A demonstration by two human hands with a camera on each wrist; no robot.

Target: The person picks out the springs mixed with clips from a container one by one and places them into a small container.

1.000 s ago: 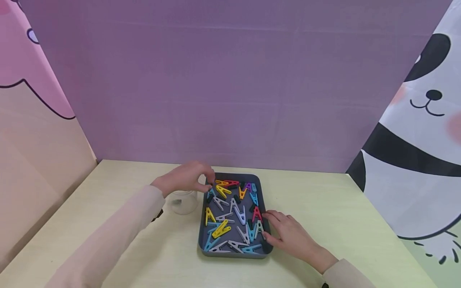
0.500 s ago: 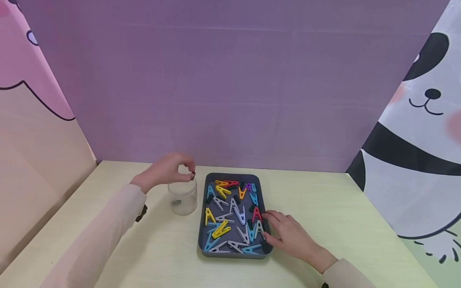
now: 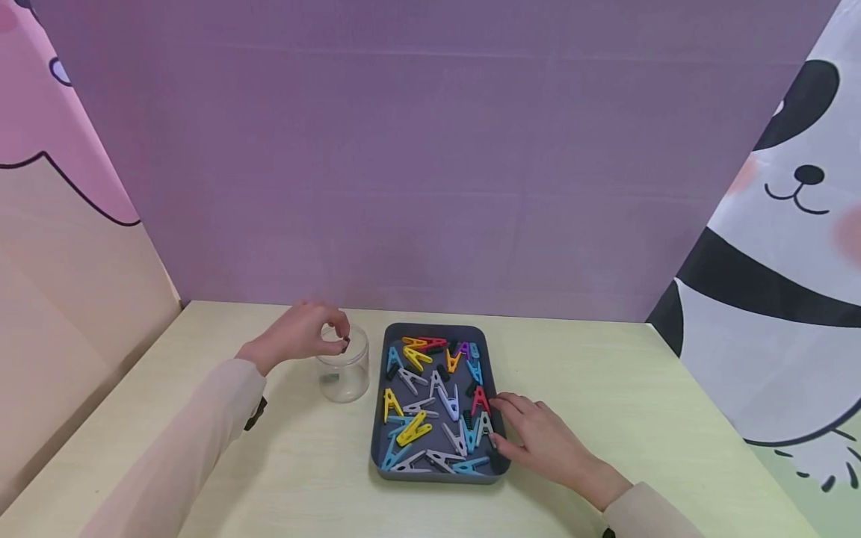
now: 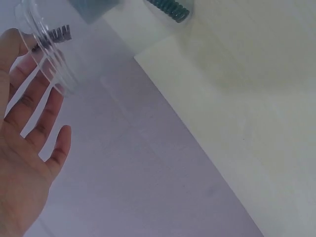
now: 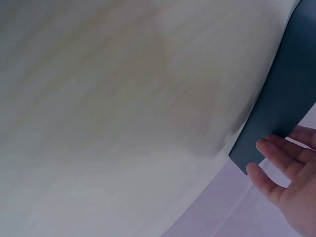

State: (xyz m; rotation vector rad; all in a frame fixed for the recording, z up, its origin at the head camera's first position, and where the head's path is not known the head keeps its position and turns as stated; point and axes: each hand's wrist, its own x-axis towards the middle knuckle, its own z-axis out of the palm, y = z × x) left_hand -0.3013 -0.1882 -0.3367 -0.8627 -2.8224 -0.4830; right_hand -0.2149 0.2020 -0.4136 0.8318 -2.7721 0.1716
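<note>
My left hand (image 3: 299, 332) is over the mouth of a clear jar (image 3: 346, 385), left of the tray. Thumb and fingertips pinch a small dark coiled spring (image 4: 60, 33), seen through the jar's rim in the left wrist view. Another dark green coil (image 4: 170, 10) lies inside the jar. My right hand (image 3: 543, 442) rests against the right side of a dark grey tray (image 3: 440, 477), fingertips touching its edge. Many plastic clips lie in the tray, among them a yellow clip (image 3: 412, 431), a red clip (image 3: 480, 402) and grey and blue ones, with several small black pieces between them.
The pale wooden table (image 3: 605, 388) holds the tray near its middle. A purple backdrop (image 3: 430, 164) stands along the table's far edge. Printed cloth panels, one with a panda (image 3: 800, 299), border the two sides.
My left hand has gone from the tray's far left corner leftward to the jar, carrying the dark spring, then lowered toward the jar's mouth. The right hand stays still at the tray.
</note>
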